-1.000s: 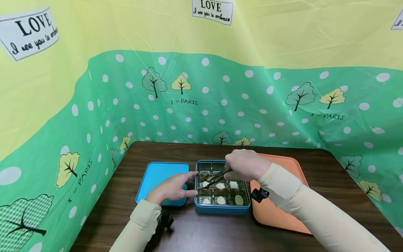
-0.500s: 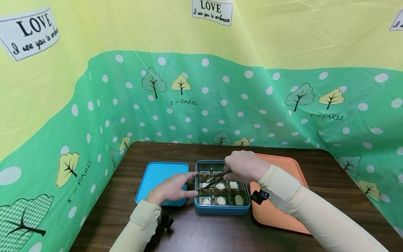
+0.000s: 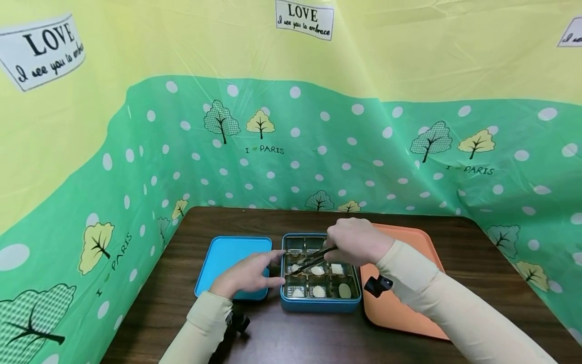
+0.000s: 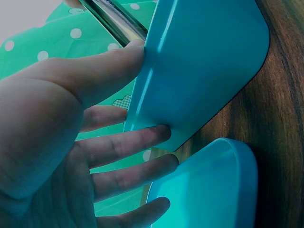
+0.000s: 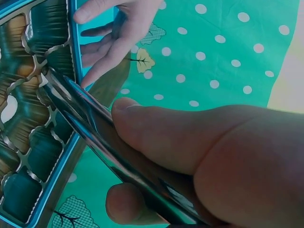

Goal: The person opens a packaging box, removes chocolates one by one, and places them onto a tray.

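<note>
In the head view, a blue box [image 3: 320, 306] with a divided insert stands on the table. White pieces lie in several of its compartments, and a pale green oval piece [image 3: 344, 290] is at the near right. My right hand [image 3: 358, 241] grips metal tongs [image 5: 137, 171] between thumb and fingers. Their tips reach into the middle-left compartment, at a white piece [image 3: 295, 268]; whether they clamp it cannot be made out. My left hand [image 3: 247, 273] has its fingers spread, with thumb and fingertips touching the box's left side [image 4: 204, 61].
A shallow blue lid [image 3: 234, 255] lies left of the box, partly under my left hand. To the right is an orange tray [image 3: 400, 311], overhung by my right forearm. A printed green and yellow cloth [image 3: 291, 141] hangs behind the dark wooden table [image 3: 309, 338].
The two arms of the tongs have come closer together since one second ago, with their tips in the same compartment. My left hand keeps its place, and the head view has tilted slightly.
</note>
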Motion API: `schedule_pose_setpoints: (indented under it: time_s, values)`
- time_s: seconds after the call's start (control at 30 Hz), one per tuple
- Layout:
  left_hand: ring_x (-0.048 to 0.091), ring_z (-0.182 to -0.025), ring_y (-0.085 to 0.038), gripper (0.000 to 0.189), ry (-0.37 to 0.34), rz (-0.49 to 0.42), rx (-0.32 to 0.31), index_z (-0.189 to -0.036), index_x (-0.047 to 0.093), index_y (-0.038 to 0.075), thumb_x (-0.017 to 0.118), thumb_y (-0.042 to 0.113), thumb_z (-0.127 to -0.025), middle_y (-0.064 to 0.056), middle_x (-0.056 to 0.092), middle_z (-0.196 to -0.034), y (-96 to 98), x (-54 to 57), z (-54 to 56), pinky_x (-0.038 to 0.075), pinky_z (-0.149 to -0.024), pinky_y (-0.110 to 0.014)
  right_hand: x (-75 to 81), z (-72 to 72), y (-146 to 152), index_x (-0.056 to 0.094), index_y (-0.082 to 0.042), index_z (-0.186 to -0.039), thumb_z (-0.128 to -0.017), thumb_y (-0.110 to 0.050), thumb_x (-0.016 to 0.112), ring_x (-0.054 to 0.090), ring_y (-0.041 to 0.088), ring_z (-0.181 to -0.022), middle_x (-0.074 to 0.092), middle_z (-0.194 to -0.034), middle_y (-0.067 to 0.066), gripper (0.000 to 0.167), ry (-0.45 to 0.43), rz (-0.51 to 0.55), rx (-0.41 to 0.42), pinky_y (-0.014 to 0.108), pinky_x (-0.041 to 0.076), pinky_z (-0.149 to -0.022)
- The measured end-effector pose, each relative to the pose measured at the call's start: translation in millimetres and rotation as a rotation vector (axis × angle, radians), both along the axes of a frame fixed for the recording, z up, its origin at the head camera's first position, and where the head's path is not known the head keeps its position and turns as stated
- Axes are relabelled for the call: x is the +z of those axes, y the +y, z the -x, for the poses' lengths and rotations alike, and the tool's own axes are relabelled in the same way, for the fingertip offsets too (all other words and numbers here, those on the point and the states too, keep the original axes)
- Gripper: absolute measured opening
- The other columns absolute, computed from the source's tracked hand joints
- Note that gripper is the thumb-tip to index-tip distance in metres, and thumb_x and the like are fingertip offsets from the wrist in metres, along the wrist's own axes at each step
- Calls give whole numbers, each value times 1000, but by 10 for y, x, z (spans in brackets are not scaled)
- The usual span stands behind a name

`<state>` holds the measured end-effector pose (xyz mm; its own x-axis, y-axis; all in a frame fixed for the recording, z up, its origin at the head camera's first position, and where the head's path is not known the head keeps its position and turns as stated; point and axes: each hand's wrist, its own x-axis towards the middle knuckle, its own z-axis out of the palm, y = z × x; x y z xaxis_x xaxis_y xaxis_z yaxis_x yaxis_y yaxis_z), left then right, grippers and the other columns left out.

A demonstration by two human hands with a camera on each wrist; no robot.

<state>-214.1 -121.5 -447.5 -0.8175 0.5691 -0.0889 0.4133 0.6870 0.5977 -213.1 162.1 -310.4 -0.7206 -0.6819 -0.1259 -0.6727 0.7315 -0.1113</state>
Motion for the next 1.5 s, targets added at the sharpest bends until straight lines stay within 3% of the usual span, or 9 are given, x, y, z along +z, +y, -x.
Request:
schedule_pose_setpoints:
  time_s: [0.23, 0.37, 0.57, 0.67, 0.8, 1.13, 1.27, 1.37, 1.5]
  values:
    - [57, -136, -30, 76, 4, 10, -9, -162, 40, 10, 71, 43, -101, -11, 57, -151, 4, -12, -13, 49, -109, -53, 6, -16, 23, 85, -15, -108, -95, -31, 80, 69, 4, -67, 81, -103, -1, 21, -10, -7, -53, 25, 50, -52]
    - [57, -136, -30, 76, 7, 12, -7, -162, 40, 10, 71, 43, -101, -11, 57, -152, 10, -26, -14, 49, -108, -53, 6, -21, 22, 85, -16, -106, -95, -31, 80, 67, 4, -64, 81, -106, 1, 19, -21, -7, -60, 26, 48, -51]
    - [58, -136, -30, 76, 8, 11, -8, -162, 40, 11, 71, 44, -101, -10, 58, -151, 18, -36, -19, 50, -108, -53, 23, -25, 27, 85, -21, -86, -95, -31, 80, 58, 3, -53, 80, -87, -1, 14, 5, -5, -54, 25, 42, -48]
    - [57, -136, -29, 76, 8, 10, -9, -163, 40, 11, 71, 44, -101, -10, 57, -152, 19, -42, -17, 50, -108, -52, 45, -29, 40, 85, -20, -89, -95, -31, 80, 61, 3, -58, 79, -86, -2, 14, 22, 4, -36, 27, 48, -52]
    - [58, -135, -30, 76, 7, -4, -17, -162, 40, 10, 71, 42, -101, -10, 58, -150, 19, -35, -17, 50, -108, -52, 98, -40, 61, 85, -17, -108, -95, -32, 80, 68, 3, -69, 81, -104, -1, 21, 21, 11, -32, 30, 58, -63]
    - [61, -132, -30, 75, 0, -28, -19, -161, 41, 7, 72, 39, -101, -10, 63, -144, 21, -9, -14, 51, -106, -52, 295, -103, 156, 83, -16, -117, -97, -29, 78, 54, 1, -50, 80, -110, 1, 24, 12, 38, -43, 25, 50, -55]
    - [61, -130, -30, 75, -4, -29, -17, -161, 41, 8, 73, 39, -100, -10, 65, -140, 17, -16, -12, 51, -105, -52, 381, -132, 214, 84, -19, -111, -98, -28, 77, 52, -1, -45, 74, -77, -8, 18, 42, 55, -5, 29, 55, -61]
    - [61, -130, -29, 75, -8, -27, -10, -161, 41, 9, 73, 40, -101, -9, 65, -140, 9, -24, -8, 51, -105, -52, 452, -154, 264, 85, -18, -109, -98, -28, 77, 58, -2, -50, 73, -73, -8, 17, 62, 59, -1, 34, 59, -67]
    - [61, -131, -29, 76, -10, -26, -5, -162, 40, 9, 72, 41, -101, -9, 63, -144, -4, -25, -4, 51, -105, -52, 541, -176, 362, 85, -16, -111, -97, -29, 78, 67, 2, -67, 81, -105, 1, 20, 84, 72, -31, 29, 55, -61]
